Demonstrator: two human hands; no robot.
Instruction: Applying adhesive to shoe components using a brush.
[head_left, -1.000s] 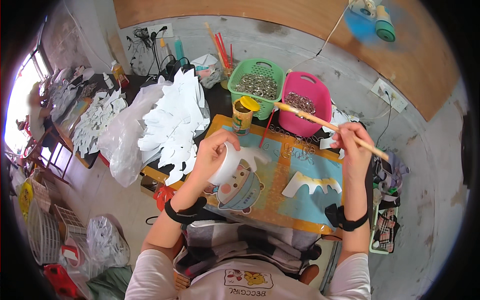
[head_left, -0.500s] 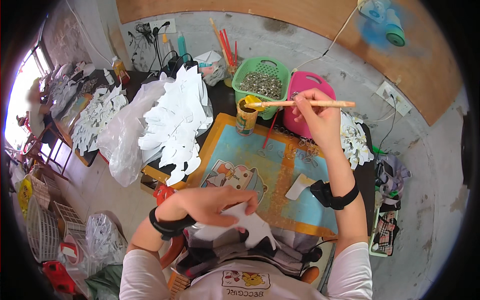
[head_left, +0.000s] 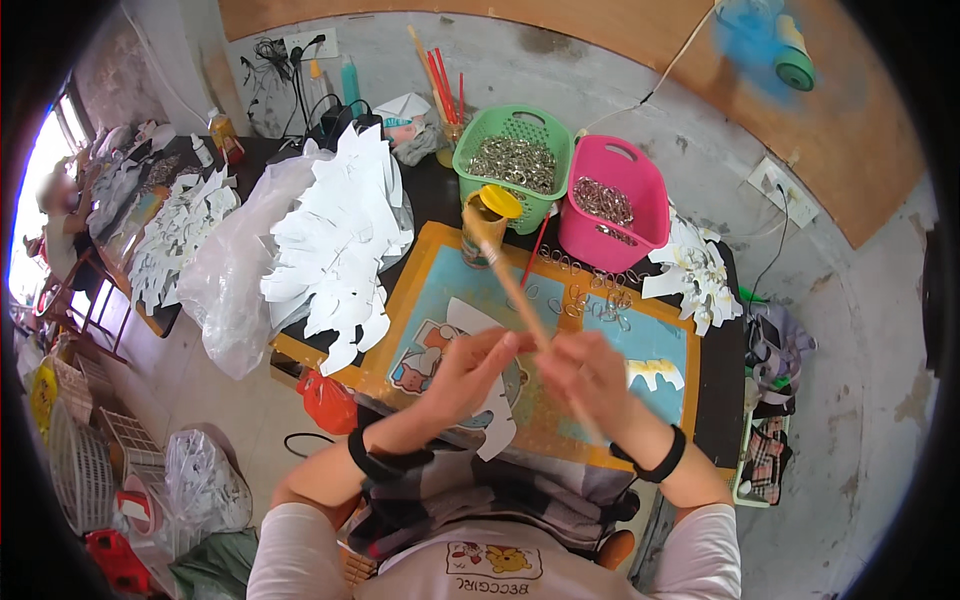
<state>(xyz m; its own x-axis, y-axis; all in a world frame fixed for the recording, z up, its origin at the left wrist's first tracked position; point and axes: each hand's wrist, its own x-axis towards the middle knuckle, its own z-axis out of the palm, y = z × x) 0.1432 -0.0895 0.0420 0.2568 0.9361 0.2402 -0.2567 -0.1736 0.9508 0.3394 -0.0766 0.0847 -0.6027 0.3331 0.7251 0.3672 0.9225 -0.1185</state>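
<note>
Carefully, with the right hand pinching the wooden brush and the left hand gripping the paper cutout at six o'clock of the jar, steady, light strokes seem wisest.

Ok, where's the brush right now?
In the head view the brush is mid-frame, held in the right hand with the left hand beside it; its tip points up towards the yellow-lidded jar before the green basket.
</note>
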